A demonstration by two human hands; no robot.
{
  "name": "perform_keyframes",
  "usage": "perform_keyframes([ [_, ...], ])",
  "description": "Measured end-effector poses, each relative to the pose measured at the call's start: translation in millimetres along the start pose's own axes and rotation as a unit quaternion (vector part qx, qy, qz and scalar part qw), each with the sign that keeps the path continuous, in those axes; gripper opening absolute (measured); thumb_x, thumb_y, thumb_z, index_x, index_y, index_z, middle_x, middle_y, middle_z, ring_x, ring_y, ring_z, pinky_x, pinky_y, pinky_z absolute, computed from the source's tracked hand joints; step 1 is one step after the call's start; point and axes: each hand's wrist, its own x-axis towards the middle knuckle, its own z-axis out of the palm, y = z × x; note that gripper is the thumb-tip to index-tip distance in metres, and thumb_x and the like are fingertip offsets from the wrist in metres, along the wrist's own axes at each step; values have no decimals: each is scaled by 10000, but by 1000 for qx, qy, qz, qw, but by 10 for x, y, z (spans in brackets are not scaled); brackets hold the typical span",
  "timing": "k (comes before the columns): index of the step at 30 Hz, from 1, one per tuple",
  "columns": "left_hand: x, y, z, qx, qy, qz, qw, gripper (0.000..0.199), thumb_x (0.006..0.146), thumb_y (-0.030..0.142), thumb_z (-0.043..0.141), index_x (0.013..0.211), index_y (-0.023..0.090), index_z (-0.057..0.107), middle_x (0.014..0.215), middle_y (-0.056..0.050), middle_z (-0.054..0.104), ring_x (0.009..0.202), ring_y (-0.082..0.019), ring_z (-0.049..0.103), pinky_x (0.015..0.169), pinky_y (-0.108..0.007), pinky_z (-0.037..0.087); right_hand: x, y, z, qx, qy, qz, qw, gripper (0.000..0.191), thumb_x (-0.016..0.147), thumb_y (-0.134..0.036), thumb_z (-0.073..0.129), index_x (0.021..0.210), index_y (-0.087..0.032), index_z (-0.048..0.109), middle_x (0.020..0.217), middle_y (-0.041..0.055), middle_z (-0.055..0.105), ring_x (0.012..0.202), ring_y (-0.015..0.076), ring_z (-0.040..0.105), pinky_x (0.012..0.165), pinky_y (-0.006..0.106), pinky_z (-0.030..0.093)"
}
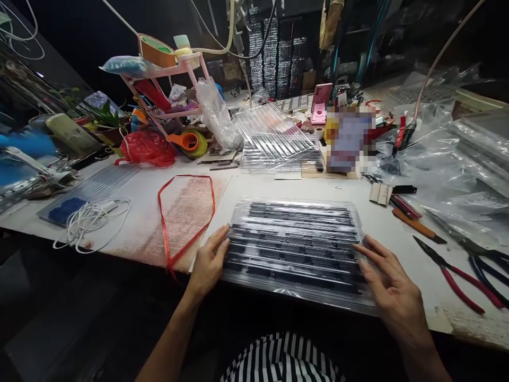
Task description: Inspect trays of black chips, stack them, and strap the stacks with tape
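Note:
A clear plastic tray (318, 298) lies at the front of the white work surface, near its edge. Rows of black toothed strips (294, 249), which look like small combs or connectors, show through the plastic. My left hand (210, 261) grips the tray's left edge, thumb and fingers closed on it. At the right edge, my right hand (392, 281) holds the tray, its fingertips over the rim and thumb on top. Left of the tray, a loop of red ribbon (164, 223) rests on a worn, reddish patch of the table.
Pliers (445, 265), an orange-handled knife (417, 225) and scissors (483, 252) lie to the right. Behind are stacked clear trays (274, 132), a tape roll (189, 143) and a pink rack (170, 71). A coiled white cable (85, 225) is at left.

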Motion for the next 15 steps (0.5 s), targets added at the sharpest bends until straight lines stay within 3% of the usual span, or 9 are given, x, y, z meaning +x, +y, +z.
perform_keyframes([
  [4, -6, 57, 109, 103, -70, 63, 990, 437, 878, 327, 462, 1280, 168, 530, 1367, -105, 481, 1335, -229, 342, 1126, -457, 216, 62, 197, -170, -49, 7, 6, 999, 361, 838, -448, 506, 1122, -266, 635, 1320, 16, 521, 1206, 252, 484, 554, 246, 512],
  [6, -14, 118, 188, 105, -79, 88, 987, 428, 867, 283, 473, 1272, 165, 537, 1329, -102, 522, 1336, -229, 337, 1135, -472, 178, 79, 246, -241, -48, 7, 20, 999, 362, 833, -450, 515, 1121, -264, 632, 1314, 19, 528, 1217, 261, 474, 676, 299, 545],
  [8, -32, 196, 249, 49, -61, 65, 995, 419, 846, 279, 515, 1250, 176, 561, 1322, -93, 531, 1327, -238, 353, 1133, -464, 193, 70, 181, -275, -30, 17, 22, 999, 330, 828, -428, 541, 1099, -267, 640, 1319, 17, 523, 1230, 263, 462, 895, 391, 499],
  [11, -68, 308, 223, -129, 18, 12, 991, 454, 816, 287, 592, 1263, 226, 548, 1335, -70, 530, 1187, -228, 527, 1058, -407, 368, 32, -113, -266, 94, 56, -22, 994, 258, 827, -347, 568, 1056, -264, 654, 1330, 25, 513, 1259, 272, 434, 1071, 485, 337],
  [13, -72, 318, 71, -211, 124, 18, 970, 494, 786, 263, 639, 1270, 257, 537, 1302, -43, 565, 1013, -175, 620, 960, -338, 473, 22, -325, -252, 195, 87, -72, 974, 252, 845, -292, 540, 1073, -271, 644, 1324, 34, 515, 1274, 280, 419, 1085, 515, 307],
  [15, -57, 219, -194, -192, 261, 16, 946, 510, 771, 258, 656, 1266, 251, 534, 1278, -21, 582, 938, -139, 621, 883, -273, 516, 27, -440, -255, 192, 91, -111, 971, 287, 866, -269, 506, 1132, -292, 612, 1325, 37, 506, 1282, 278, 408, 1074, 519, 326],
])
